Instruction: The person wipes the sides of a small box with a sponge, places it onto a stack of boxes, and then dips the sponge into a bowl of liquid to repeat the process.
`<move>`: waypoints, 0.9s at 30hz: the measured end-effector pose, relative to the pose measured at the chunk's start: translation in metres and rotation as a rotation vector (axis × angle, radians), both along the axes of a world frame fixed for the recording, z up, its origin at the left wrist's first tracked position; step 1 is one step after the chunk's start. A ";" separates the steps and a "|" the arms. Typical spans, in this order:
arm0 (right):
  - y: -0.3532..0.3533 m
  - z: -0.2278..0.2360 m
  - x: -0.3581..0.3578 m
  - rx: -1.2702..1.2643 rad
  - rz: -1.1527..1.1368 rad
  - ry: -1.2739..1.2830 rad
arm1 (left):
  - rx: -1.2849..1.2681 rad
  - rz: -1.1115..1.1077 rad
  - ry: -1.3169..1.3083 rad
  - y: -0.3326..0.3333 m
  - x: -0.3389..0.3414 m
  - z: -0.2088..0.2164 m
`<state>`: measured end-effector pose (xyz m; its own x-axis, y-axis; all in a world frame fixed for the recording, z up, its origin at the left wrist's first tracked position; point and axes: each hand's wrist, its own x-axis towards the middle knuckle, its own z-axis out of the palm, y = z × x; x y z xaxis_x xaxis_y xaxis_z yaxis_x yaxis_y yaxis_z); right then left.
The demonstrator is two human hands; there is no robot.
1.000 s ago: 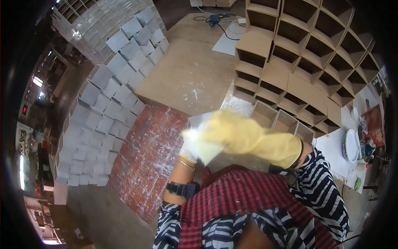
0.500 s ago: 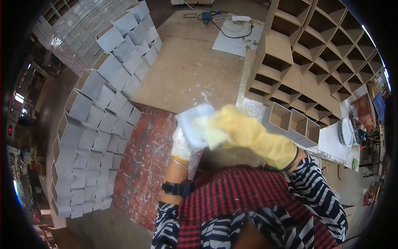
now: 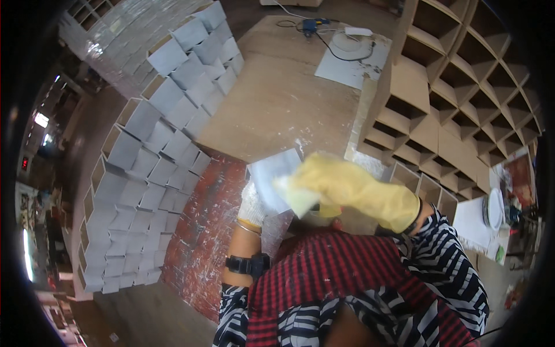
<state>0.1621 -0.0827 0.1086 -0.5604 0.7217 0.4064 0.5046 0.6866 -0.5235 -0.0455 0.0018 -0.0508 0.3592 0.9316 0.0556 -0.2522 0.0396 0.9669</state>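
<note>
My left hand [image 3: 250, 207], in a white knitted glove, grips a pale grey-white box [image 3: 266, 173] by its left side. The box is tilted in front of my body. My right hand [image 3: 341, 180] wears a long yellow rubber glove. Its fingers are closed on a pale yellow-white pad [image 3: 303, 200], a sponge or folded cloth, which lies against the right face of the box. The fingertips are blurred. Below the right glove a yellow rounded object [image 3: 330, 211] shows in part.
At left rises a stepped stack of grey-white boxes [image 3: 127, 185]. Bare brown boxes [image 3: 410, 87] stack high at right, with grey ones [image 3: 429, 188] near their foot. On the brown board [image 3: 277, 87] ahead lie a blue power tool [image 3: 312, 26] and cables. A white basin [image 3: 494, 209] stands far right.
The whole view has shifted slightly, so the stacks sit further right in it. My right hand with the pad has moved slightly down along the box; both grips remain.
</note>
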 end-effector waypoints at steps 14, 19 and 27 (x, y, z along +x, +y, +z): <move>0.078 0.044 0.062 0.160 -0.187 0.078 | 0.327 -0.171 0.238 -0.018 0.027 0.028; 0.023 0.052 0.038 0.181 0.024 -0.038 | 0.660 -0.236 0.867 -0.012 0.025 0.072; 0.069 0.054 0.043 0.403 -0.139 -0.007 | 0.231 -0.296 0.143 0.021 0.016 0.025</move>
